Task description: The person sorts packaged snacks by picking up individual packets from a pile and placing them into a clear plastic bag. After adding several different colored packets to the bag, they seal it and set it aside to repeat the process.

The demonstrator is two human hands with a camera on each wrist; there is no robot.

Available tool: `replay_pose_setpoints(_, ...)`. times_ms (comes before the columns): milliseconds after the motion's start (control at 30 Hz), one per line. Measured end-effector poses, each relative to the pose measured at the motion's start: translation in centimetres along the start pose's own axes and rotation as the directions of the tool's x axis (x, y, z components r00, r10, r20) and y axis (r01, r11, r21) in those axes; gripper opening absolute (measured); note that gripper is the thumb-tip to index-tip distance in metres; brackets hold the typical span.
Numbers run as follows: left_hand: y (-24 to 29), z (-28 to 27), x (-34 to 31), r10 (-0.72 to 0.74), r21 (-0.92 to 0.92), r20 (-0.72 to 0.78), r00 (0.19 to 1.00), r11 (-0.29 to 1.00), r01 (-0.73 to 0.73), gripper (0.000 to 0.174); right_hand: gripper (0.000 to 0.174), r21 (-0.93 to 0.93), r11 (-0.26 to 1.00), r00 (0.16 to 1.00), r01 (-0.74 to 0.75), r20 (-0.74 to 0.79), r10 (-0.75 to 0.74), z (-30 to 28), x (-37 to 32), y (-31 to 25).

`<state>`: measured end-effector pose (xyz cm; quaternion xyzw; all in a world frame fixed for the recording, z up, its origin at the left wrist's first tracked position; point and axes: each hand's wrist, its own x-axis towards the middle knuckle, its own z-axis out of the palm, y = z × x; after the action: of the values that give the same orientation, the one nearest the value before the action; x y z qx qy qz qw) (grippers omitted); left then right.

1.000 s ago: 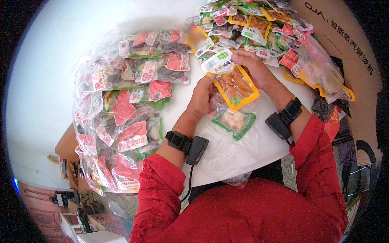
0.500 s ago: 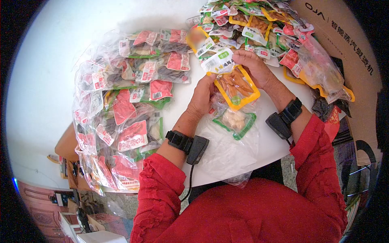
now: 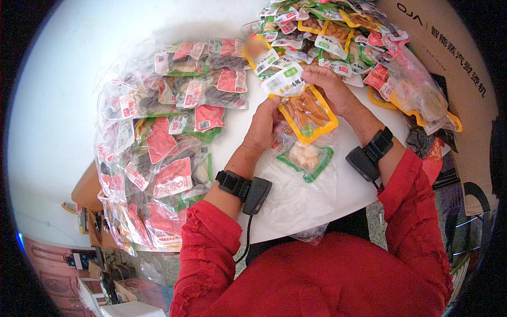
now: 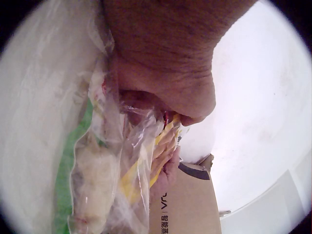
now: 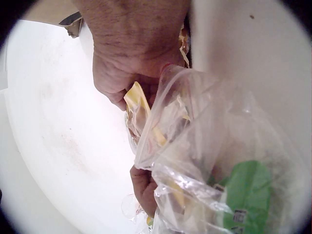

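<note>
Both hands hold a yellow-edged food pouch (image 3: 309,112) over the table, with brown pieces showing through its window and a white label at its top. My left hand (image 3: 263,124) grips its left edge. On the opposite side, my right hand (image 3: 334,91) pinches it near the upper corner, thumb in front. Beneath it lies a clear plastic bag (image 3: 298,185) with a green-edged pouch (image 3: 304,158) of pale food in it. Clear film hangs below the left hand (image 4: 165,92) in the left wrist view; in the right wrist view the clear bag (image 5: 190,131) partly covers the yellow-edged pouch (image 5: 139,105).
Filled clear bags of pouches (image 3: 169,132) cover the table's left side. A heap of loose pouches (image 3: 317,37) stands at the back right, beside another filled bag (image 3: 417,90). A large cardboard box (image 3: 449,68) borders the right. The white table (image 3: 354,185) ends close to the person's body.
</note>
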<state>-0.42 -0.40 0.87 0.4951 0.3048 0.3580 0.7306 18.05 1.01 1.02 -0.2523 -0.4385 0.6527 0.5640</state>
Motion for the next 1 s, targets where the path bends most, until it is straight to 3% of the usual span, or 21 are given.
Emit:
replay_pose_setpoints(267,-1.0,-1.2,0.8,0.032,0.026,0.023,0.999,0.999,-0.032,0.051,0.01,-0.015,1.0,0.998,0.017,-0.053,-0.018,0.2,0.0,0.2)
replay_pose_setpoints(333,-0.9,-1.3,0.8,0.043,0.018,0.017,0.999,0.999,-0.044,0.051,0.017,-0.017,1.0,1.0,-0.012,-0.011,0.012,-0.2,0.1,0.1)
replay_pose_setpoints(400,-0.5,-1.6,0.6,-0.029,0.105,0.068,0.997,0.994,0.022,0.049,0.018,-0.014,1.0,1.0,-0.011,0.0,0.011,-0.4,0.1,0.2)
replay_pose_setpoints(533,-0.1,-0.6,0.1,-0.033,0.092,0.037,0.999,0.995,0.03,0.047,0.018,-0.013,1.0,1.0,-0.001,0.024,0.001,-0.2,0.1,0.2)
replay_pose_setpoints(600,-0.2,0.3,0.2,0.012,-0.119,-0.034,0.999,0.993,-0.016,0.045,0.018,-0.016,1.0,1.0,0.001,0.016,-0.001,-0.2,0.0,0.1)
replay_pose_setpoints(733,0.5,0.2,-0.5,-0.025,-0.128,0.05,0.998,0.991,0.031,0.039,0.017,-0.027,1.0,1.0,0.012,0.007,-0.012,-0.2,0.0,0.1)
replay_pose_setpoints(800,0.3,0.3,-0.4,0.078,-0.028,0.031,0.996,0.997,-0.077,0.037,0.017,-0.027,1.0,1.0,0.012,0.013,-0.012,-0.2,0.0,0.1)
replay_pose_setpoints(1000,-0.2,-1.1,0.5,0.106,0.185,0.11,0.988,0.975,-0.125,0.038,0.014,-0.027,1.0,1.0,0.009,-0.015,-0.01,-0.1,0.1,0.3)
